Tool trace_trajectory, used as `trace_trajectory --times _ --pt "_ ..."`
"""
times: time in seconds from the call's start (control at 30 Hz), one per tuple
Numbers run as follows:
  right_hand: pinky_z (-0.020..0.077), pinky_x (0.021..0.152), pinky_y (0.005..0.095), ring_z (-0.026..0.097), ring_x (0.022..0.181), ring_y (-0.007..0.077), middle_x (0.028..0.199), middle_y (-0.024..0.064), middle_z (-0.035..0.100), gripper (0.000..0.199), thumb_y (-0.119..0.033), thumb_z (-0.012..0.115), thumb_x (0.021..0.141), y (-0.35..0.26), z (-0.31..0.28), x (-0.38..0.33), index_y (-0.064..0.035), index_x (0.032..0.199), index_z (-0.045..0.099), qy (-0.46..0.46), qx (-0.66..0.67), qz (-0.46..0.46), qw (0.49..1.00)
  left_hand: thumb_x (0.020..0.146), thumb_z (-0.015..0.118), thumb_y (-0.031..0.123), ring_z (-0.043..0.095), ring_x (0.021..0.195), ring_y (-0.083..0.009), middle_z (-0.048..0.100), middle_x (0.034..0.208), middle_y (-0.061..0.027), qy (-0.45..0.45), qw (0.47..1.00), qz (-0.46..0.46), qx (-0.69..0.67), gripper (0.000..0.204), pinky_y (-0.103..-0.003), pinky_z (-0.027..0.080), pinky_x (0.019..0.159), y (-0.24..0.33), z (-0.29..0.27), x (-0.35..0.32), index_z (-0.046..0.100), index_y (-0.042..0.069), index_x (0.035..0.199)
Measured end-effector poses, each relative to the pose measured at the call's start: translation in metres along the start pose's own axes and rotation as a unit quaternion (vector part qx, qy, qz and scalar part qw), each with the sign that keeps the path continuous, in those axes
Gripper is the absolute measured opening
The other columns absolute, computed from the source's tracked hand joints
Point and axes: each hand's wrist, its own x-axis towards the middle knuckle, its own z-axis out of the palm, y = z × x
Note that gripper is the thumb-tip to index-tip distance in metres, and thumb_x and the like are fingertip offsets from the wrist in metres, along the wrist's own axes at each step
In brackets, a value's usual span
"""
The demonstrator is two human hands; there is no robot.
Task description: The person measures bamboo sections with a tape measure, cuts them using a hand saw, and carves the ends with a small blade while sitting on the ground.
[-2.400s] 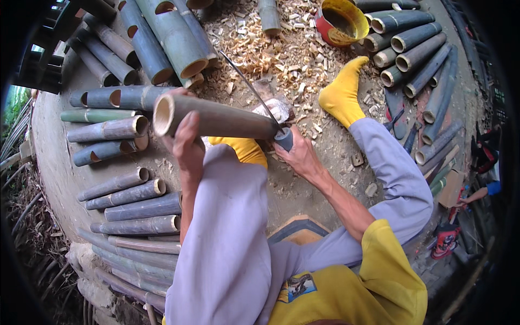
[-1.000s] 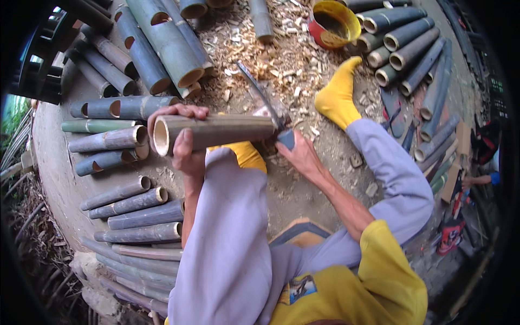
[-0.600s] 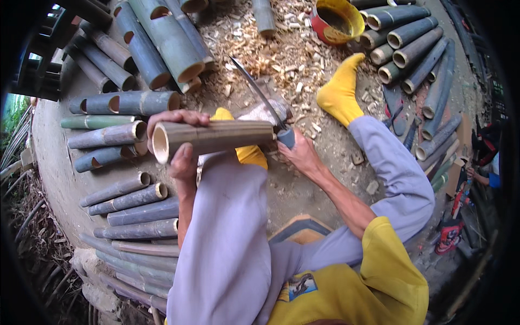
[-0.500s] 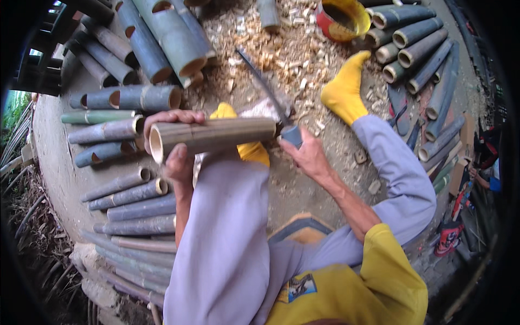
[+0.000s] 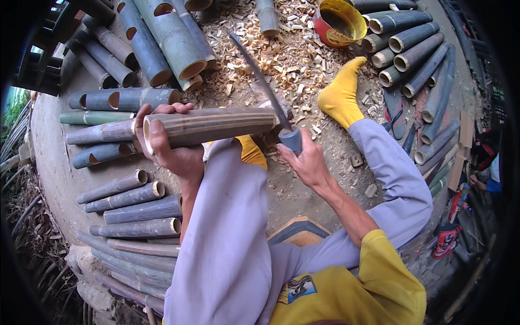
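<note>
My left hand (image 5: 176, 154) grips the left end of a bamboo piece (image 5: 216, 125), thumb over its near side and fingers at the far side. The bamboo lies level across the view above my left knee, with light stripes along its side. My right hand (image 5: 307, 158) is closed round the grey handle of a machete (image 5: 265, 84). Its long dark blade slants up and to the left, passing close by the bamboo's right end; whether they touch I cannot tell. Behind that end a wooden block (image 5: 276, 105) is partly hidden.
Wood chips (image 5: 260, 59) cover the ground ahead. Cut bamboo tubes (image 5: 130, 227) lie in rows on the left, with more tubes (image 5: 417, 51) at the right. A red and yellow bucket (image 5: 341, 24) stands at the far right-centre. Another person's hand (image 5: 476, 181) shows at the right edge.
The bamboo has turned in my left hand, so its striped side shows and its open left end faces me less. The machete has shifted slightly left, its blade now nearer the bamboo's right end.
</note>
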Motion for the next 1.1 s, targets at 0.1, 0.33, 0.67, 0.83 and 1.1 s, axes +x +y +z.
trace_trajectory --times 0.1,0.33,0.67,0.83,1.1 --pt "0.0546 0.06 0.0346 0.067 0.071 0.0283 0.08 0.0169 0.065 0.044 -0.025 0.067 0.083 -0.031 -0.005 -0.001 0.0032 0.109 0.045 0.094 0.0 -0.146 0.985 0.076 0.055 0.02 0.056 0.074 -0.0258 0.05 0.082 -0.0141 -0.02 1.0 0.014 -0.02 0.039 -0.044 0.05 0.074 -0.008 -0.008 -0.002 0.043 0.0 0.107" --pt "0.0523 0.055 0.036 0.066 0.065 0.027 0.074 0.0175 0.063 0.038 -0.024 0.066 0.083 0.036 0.005 0.022 0.004 0.101 0.046 -0.053 -0.079 0.101 0.99 0.072 0.054 0.016 0.055 0.074 -0.0262 0.051 0.082 -0.015 -0.121 0.991 0.025 -0.042 0.04 -0.045 0.049 0.075 -0.012 -0.007 -0.01 0.043 0.001 0.107" --pt "0.0507 0.056 0.0337 0.067 0.069 0.025 0.076 0.014 0.065 0.037 -0.028 0.066 0.083 0.05 0.001 0.014 0.0002 0.1 0.049 -0.077 -0.044 0.117 0.989 0.071 0.059 0.023 0.057 0.074 -0.0266 0.053 0.08 -0.0153 -0.228 0.972 0.054 -0.014 0.043 -0.045 0.05 0.073 -0.01 -0.008 -0.005 0.042 0.0 0.101" --pt "0.0499 0.058 0.03 0.062 0.066 0.0184 0.078 0.0106 0.062 0.034 -0.026 0.066 0.083 0.01 -0.011 0.012 0.0005 0.099 0.053 -0.041 -0.002 0.078 0.996 0.071 0.059 0.025 0.056 0.082 -0.029 0.052 0.089 -0.0159 -0.293 0.955 0.038 -0.001 0.046 -0.047 0.045 0.081 -0.004 -0.025 0.003 0.043 0.001 0.106" --pt "0.0515 0.059 0.0389 0.067 0.074 0.0298 0.074 0.022 0.063 0.039 -0.027 0.066 0.083 0.06 0.007 0.018 0.0038 0.101 0.049 -0.075 -0.012 0.08 0.994 0.067 0.064 0.027 0.053 0.087 -0.0249 0.052 0.096 -0.0159 -0.253 0.962 -0.049 0.094 0.058 -0.039 0.045 0.082 0.011 -0.007 0.015 0.047 -0.004 0.113"
